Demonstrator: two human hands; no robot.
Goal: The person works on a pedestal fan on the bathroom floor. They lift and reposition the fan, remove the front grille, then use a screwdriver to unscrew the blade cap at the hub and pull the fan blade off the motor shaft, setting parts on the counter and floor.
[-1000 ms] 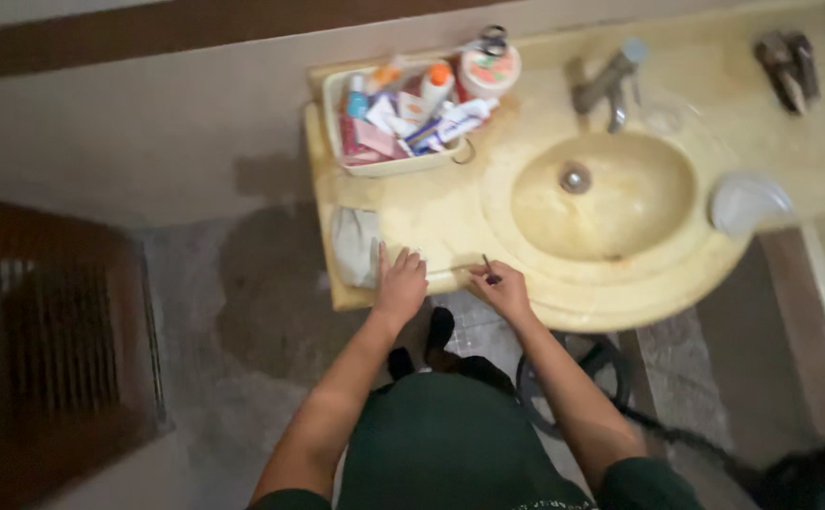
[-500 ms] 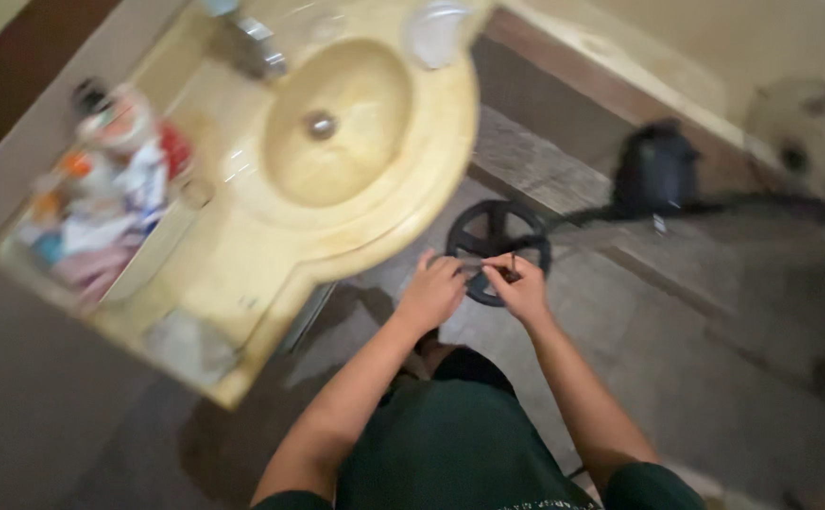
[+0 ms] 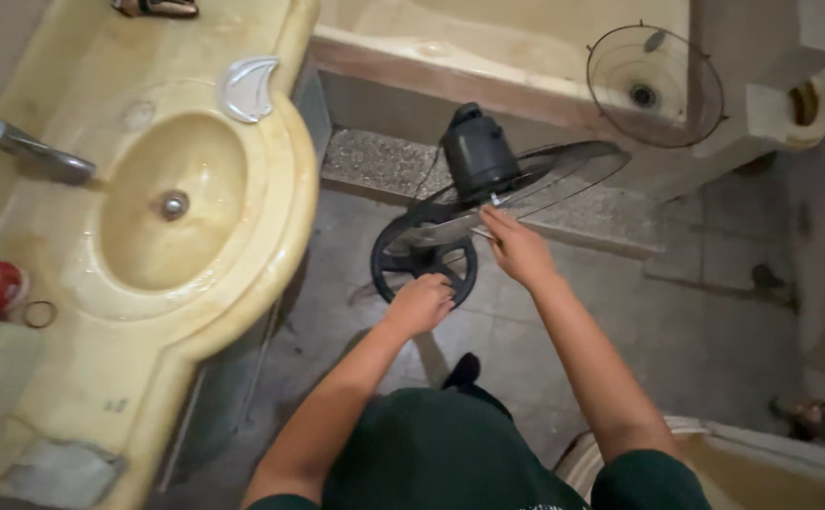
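Left hand curled shut on black fan base rim; right hand pinches small thin tool at rear fan guard, by motor; fan on floor at centre; sink at 9 o'clock; loose front guard at 1 o'clock.

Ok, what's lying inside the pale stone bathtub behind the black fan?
A round wire fan guard rests inside the pale stone bathtub, over the drain. The black fan hides part of the tub's front wall.
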